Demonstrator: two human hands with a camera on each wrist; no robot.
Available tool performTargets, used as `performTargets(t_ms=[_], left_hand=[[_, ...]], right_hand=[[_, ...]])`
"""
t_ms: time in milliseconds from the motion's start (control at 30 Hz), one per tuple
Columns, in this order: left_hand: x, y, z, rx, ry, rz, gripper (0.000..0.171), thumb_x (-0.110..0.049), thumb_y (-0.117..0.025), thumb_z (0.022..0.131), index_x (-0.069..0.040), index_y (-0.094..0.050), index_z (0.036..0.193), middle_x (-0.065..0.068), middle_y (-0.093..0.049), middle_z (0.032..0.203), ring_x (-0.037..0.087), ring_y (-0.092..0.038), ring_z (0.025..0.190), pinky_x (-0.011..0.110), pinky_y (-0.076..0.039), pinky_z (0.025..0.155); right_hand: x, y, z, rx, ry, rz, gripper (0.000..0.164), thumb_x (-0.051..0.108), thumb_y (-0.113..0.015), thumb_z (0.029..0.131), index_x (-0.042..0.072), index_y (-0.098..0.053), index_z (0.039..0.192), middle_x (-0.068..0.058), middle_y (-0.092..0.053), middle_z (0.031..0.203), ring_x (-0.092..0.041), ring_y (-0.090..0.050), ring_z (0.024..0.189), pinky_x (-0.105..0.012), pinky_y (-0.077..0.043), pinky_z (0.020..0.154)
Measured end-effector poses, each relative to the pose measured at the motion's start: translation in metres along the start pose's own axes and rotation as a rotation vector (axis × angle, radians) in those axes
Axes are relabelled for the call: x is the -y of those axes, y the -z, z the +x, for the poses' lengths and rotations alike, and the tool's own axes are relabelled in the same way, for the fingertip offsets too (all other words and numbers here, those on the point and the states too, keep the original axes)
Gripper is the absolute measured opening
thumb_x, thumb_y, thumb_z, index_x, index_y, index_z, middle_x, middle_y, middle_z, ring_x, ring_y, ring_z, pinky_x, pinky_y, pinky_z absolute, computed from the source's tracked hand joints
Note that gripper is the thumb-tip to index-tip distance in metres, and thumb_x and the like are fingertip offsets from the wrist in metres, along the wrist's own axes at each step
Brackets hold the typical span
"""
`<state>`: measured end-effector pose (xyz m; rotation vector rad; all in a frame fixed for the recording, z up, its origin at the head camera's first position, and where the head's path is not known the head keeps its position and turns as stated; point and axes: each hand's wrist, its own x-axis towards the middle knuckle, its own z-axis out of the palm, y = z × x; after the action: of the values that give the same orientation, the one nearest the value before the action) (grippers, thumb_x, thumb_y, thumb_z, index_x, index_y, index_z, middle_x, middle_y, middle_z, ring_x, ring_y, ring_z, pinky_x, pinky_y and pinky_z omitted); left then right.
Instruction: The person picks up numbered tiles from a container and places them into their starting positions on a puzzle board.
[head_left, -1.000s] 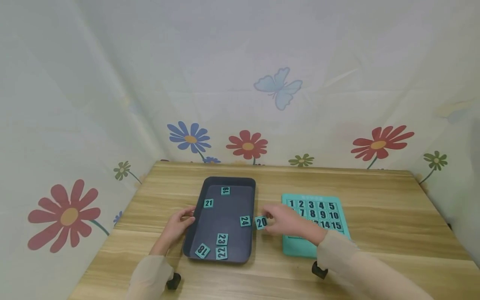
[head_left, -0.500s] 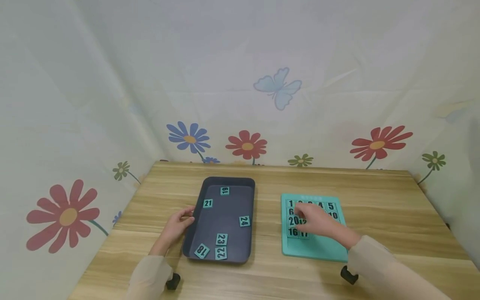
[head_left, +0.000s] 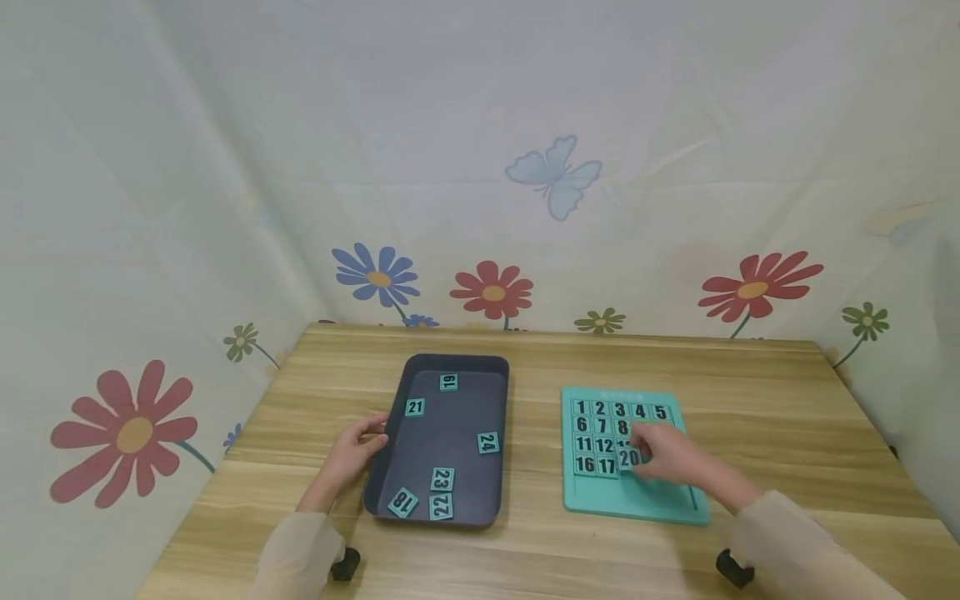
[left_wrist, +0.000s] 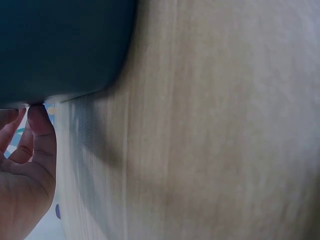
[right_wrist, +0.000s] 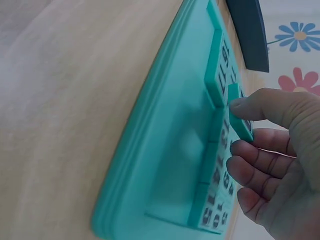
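Observation:
My right hand [head_left: 666,452] pinches a teal number tile marked 20 [head_left: 628,458] between thumb and fingers. In the right wrist view the tile [right_wrist: 240,112] is tilted, just above the teal number board [head_left: 637,498]. Tiles 1 to 17 seem to stand in rows on the board, some of them behind the hand. With thumb and fingers at its left edge, my left hand [head_left: 352,454] holds a dark tray [head_left: 431,364]. The left wrist view shows the thumb [left_wrist: 41,120] against the tray's outer wall [left_wrist: 65,50]; the other fingertips are partly hidden.
Several loose tiles lie in the tray, among them 21 [head_left: 416,407], 24 [head_left: 488,442] and 18 [head_left: 403,502]. The tray and board stand apart on a wood-grain table [head_left: 536,500]. A white curtain [head_left: 420,150] printed with flowers hangs behind and to the left.
My right hand has carried tile 20 from beside the tray rightward over the board, across its left columns, to the spot right of 17. The left hand keeps its place on the tray.

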<state>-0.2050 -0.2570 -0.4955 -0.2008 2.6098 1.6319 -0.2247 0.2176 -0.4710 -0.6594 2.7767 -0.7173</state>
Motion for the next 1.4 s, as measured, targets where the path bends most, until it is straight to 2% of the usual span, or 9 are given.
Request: performTargets(t_ms=[267, 667, 900, 1100, 1400], left_hand=[[0.0, 0.0, 0.001, -0.008, -0.006, 0.005, 0.04, -0.008, -0.052, 0.087, -0.002, -0.046, 0.126, 0.02, -0.051, 0.114, 0.025, -0.056, 0.099, 0.03, -0.05, 0.072], [-0.001, -0.001, 0.0, -0.002, 0.003, -0.017, 0.04, -0.008, -0.051, 0.087, -0.002, -0.045, 0.126, 0.02, -0.05, 0.115, 0.026, -0.056, 0.099, 0.03, -0.051, 0.071], [-0.001, -0.001, 0.0, -0.007, 0.003, -0.016, 0.04, -0.008, -0.052, 0.087, -0.003, -0.046, 0.126, 0.02, -0.05, 0.115, 0.025, -0.056, 0.097, 0.029, -0.05, 0.07], [0.0, -0.001, 0.0, -0.008, 0.002, -0.016, 0.04, -0.007, -0.052, 0.087, -0.002, -0.046, 0.126, 0.02, -0.05, 0.115, 0.026, -0.056, 0.098, 0.03, -0.05, 0.072], [0.0, 0.0, 0.001, 0.003, 0.002, 0.004, 0.041, -0.009, -0.052, 0.087, -0.001, -0.045, 0.126, 0.021, -0.05, 0.116, 0.027, -0.056, 0.099, 0.031, -0.051, 0.07]], right_hand=[[-0.006, -0.006, -0.007, 0.033, -0.014, -0.004, 0.022, 0.015, -0.072, 0.066, 0.01, -0.054, 0.079, 0.003, -0.046, 0.065, -0.01, -0.04, 0.06, -0.019, -0.036, 0.051], [-0.011, -0.012, -0.007, 0.01, 0.034, -0.047, 0.021, 0.018, -0.07, 0.068, 0.009, -0.056, 0.08, 0.004, -0.044, 0.062, -0.007, -0.038, 0.057, -0.019, -0.033, 0.049], [-0.009, -0.009, -0.013, -0.009, 0.007, -0.079, 0.019, 0.018, -0.072, 0.067, 0.012, -0.059, 0.079, 0.005, -0.043, 0.06, -0.007, -0.037, 0.056, -0.018, -0.033, 0.049], [-0.012, -0.008, -0.017, -0.026, -0.055, -0.137, 0.022, 0.02, -0.073, 0.066, 0.012, -0.063, 0.084, 0.007, -0.044, 0.059, -0.007, -0.038, 0.056, -0.018, -0.033, 0.05], [-0.019, -0.005, -0.023, -0.033, -0.091, -0.155, 0.031, 0.02, -0.072, 0.065, 0.008, -0.064, 0.092, 0.004, -0.057, 0.075, -0.007, -0.045, 0.066, -0.021, -0.041, 0.059]])
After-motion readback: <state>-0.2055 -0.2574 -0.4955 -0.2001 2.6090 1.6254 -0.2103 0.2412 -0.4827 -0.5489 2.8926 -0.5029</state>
